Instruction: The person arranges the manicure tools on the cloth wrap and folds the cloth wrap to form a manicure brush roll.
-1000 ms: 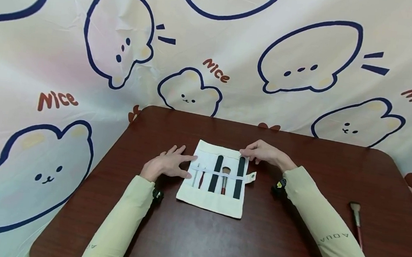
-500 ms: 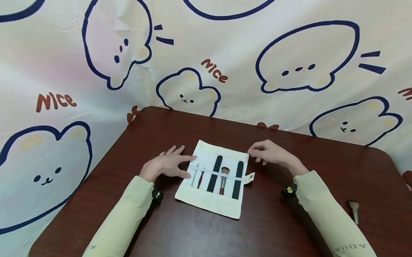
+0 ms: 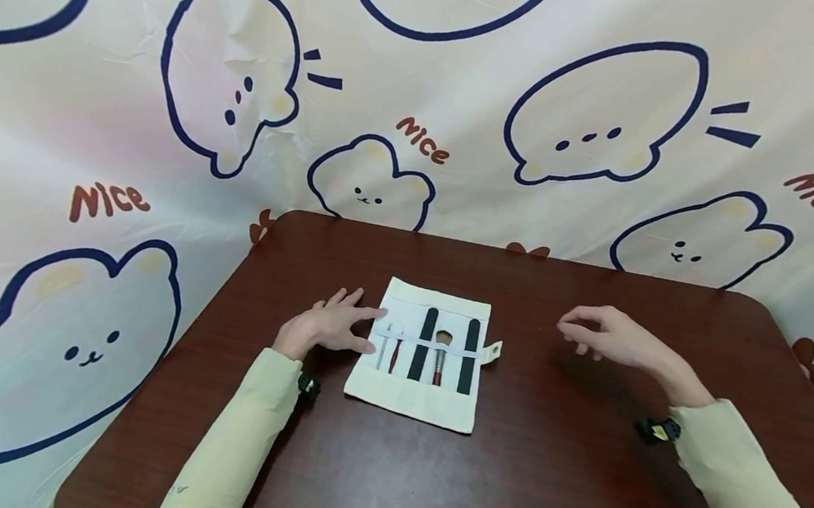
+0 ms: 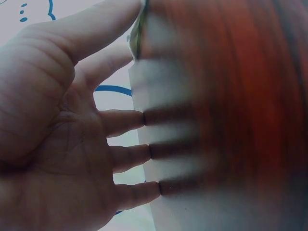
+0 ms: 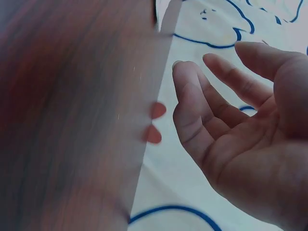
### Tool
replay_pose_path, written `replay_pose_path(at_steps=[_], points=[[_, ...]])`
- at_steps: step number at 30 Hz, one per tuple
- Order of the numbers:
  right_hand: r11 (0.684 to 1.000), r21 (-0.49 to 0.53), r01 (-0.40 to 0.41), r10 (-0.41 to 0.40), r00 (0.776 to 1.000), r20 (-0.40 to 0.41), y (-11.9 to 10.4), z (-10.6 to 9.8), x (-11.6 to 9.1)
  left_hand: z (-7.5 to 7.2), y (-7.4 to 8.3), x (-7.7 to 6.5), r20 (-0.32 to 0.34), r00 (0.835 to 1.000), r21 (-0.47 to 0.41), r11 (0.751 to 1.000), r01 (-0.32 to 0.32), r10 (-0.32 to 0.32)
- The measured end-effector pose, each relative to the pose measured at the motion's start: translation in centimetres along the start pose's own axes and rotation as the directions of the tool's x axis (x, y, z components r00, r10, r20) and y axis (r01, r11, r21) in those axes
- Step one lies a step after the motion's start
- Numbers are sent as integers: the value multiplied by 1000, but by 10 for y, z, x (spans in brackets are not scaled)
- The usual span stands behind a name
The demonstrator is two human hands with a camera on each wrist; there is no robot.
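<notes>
A cream cloth tool roll lies spread flat on the table, with a pale elastic band across its middle. Under the band sit a thin pale tool, a thin red-handled tool, a dark strip, a brush with a reddish handle, and a second dark strip. My left hand has its fingers spread, thumb and index touching the roll's left edge. To the right of the roll, my right hand hovers over the table with loosely bent fingers and nothing between them.
The dark brown wooden table carries the roll. A snap tab sticks out from the roll's right side. Behind and left of the table hangs a pale cloth printed with cartoon outlines.
My right hand has left the roll's upper right corner and moved right. Its sleeve now covers the loose brush seen earlier at the right. My left hand and the roll have stayed put.
</notes>
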State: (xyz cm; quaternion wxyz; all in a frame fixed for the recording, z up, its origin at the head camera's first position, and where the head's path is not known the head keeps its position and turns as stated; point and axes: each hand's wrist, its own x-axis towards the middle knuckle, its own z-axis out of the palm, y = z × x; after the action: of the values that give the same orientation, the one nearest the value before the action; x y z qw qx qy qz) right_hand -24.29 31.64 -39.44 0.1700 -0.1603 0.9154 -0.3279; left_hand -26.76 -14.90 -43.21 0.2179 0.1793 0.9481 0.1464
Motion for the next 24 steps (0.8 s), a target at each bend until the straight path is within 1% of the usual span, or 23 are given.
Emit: replay_pose_path(at_steps=[5, 12, 19, 24], points=[[999, -36, -20, 19, 999, -40, 13, -7, -33, 0, -1, -2, -4, 1000, 13, 1000, -5, 5], [994, -64, -83, 75, 990, -123, 35, -13, -76, -1, -2, -2, -4, 1000, -25, 1000, -12, 12], [987, -80, -138, 123, 978, -166, 54, -18, -101, -1, -1, -3, -4, 1000, -27, 1000, -3, 3], [974, -126, -188, 164, 969, -185, 69, -19, -116, -2, -1, -2, 1, 1000, -19, 1000, -7, 7]])
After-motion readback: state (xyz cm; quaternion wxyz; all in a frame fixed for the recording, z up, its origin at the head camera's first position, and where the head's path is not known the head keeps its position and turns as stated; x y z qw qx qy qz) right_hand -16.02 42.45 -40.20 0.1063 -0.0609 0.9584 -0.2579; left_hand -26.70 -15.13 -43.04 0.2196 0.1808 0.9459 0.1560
